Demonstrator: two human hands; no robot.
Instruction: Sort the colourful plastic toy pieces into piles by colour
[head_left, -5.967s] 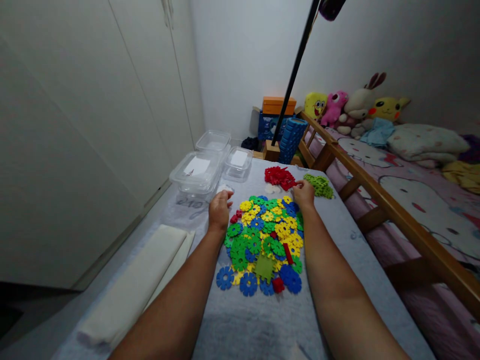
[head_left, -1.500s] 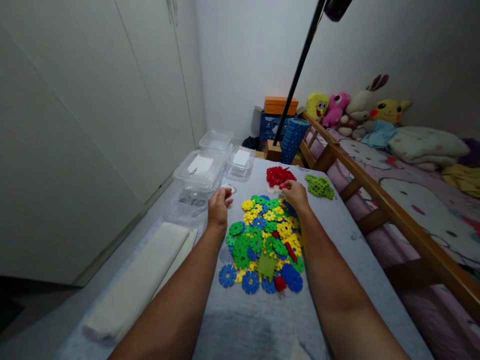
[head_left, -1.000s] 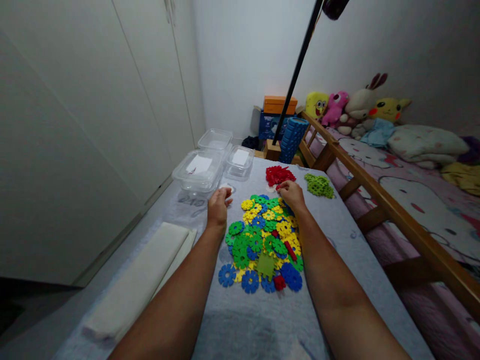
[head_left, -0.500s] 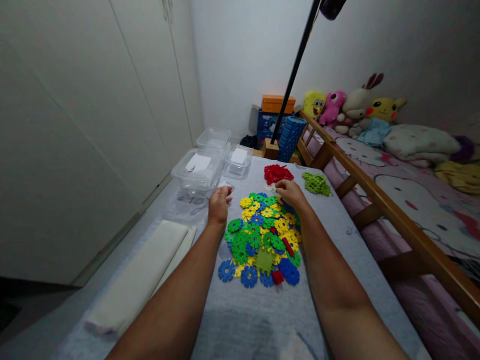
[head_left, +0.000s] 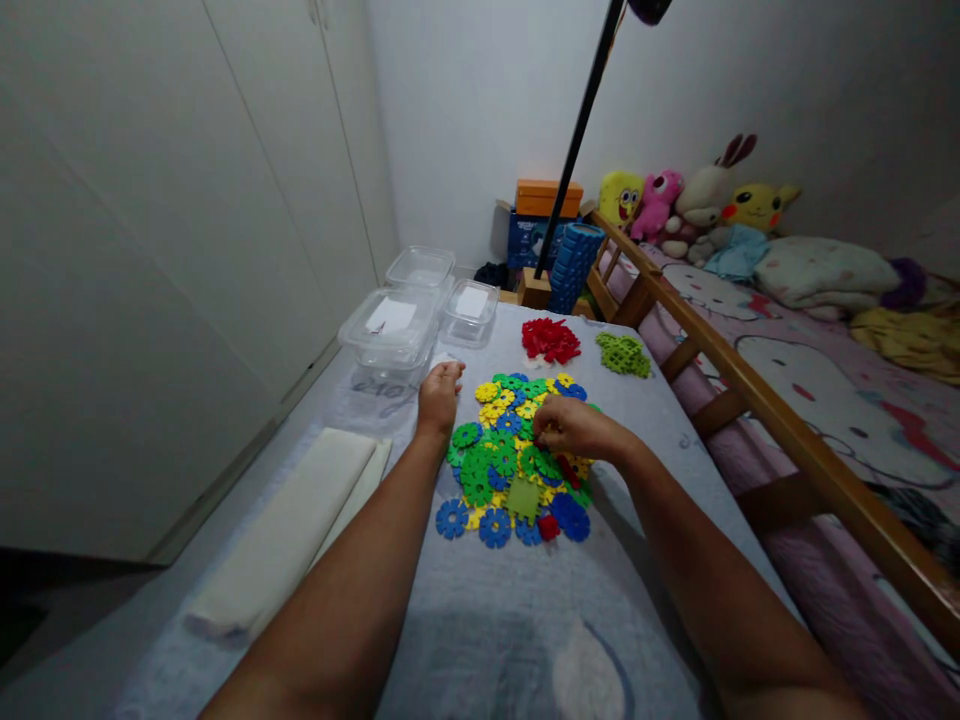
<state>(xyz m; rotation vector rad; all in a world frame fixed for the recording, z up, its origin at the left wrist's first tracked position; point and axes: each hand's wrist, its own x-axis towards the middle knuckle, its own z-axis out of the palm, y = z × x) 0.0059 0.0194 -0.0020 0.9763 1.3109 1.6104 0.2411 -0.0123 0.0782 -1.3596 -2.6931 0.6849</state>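
A mixed pile of plastic snowflake discs (head_left: 480,470) in green, yellow and blue lies on the cloth, with a square olive-green piece (head_left: 523,500) and a red piece (head_left: 549,527) among them. My right hand (head_left: 577,428) is over the right part of the pile, its fingertips pinched together and down among the discs. What they grip is hidden. Left of the pile, my left hand (head_left: 438,396) rests on the cloth with fingers loosely bent and apart, holding nothing. A heap of red pieces (head_left: 550,341) and a heap of light green pieces (head_left: 624,355) lie farther back.
Clear plastic boxes (head_left: 394,325) with paper labels stand at the back left. A folded cream cloth (head_left: 292,520) lies along the left side. The wooden bed rail (head_left: 720,370) runs along the right. Behind the table's far edge stand a black pole (head_left: 577,150) and a blue foam roller (head_left: 574,268).
My right hand has come back from beside the red heap to the middle of the pile, and its fingers now reach down into the discs. My left hand stays by the pile.
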